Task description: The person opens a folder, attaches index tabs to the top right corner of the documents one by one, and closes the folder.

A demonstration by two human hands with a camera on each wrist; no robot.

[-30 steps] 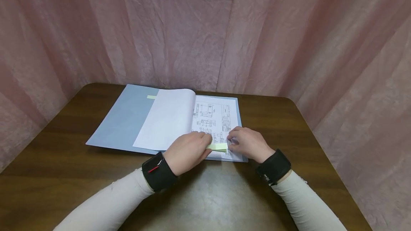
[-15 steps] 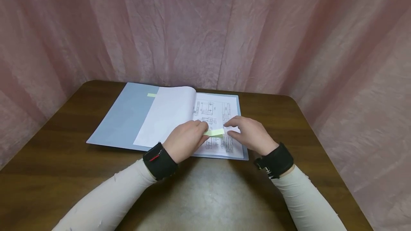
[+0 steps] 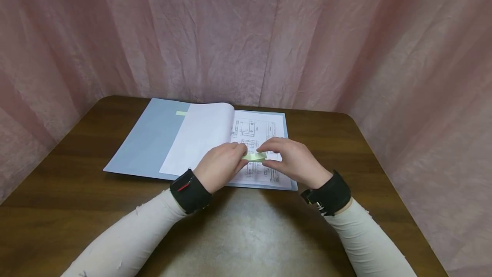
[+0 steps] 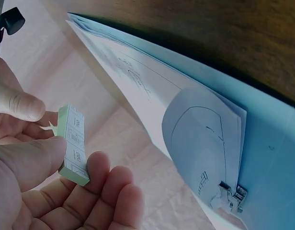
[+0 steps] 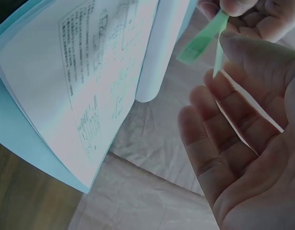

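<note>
My left hand [image 3: 219,166] pinches one end of a small pad of pale green sticky notes [image 3: 254,157] over the right page of an open folder. The left wrist view shows the pad's printed back [image 4: 74,141] between thumb and fingers. At the pad's far end, my right hand [image 3: 294,161] has its thumb and forefinger spread apart, fingertips close about the notes. In the right wrist view, one thin strip [image 5: 218,55] stands away from a wider green strip [image 5: 200,45], beside the right thumb; the other right fingers are loosely extended.
The light blue folder [image 3: 150,140] lies on the brown wooden table [image 3: 326,140]. Its right sheet [image 3: 276,129] carries technical drawings; a blank page [image 3: 196,136] is turned left. A green tab [image 3: 181,113] sticks out there. A pink curtain [image 3: 246,33] hangs behind.
Both hands have lifted the sticky notes slightly away from the page's lower edge. My right fingers spread, then moved left toward the pad's end.
</note>
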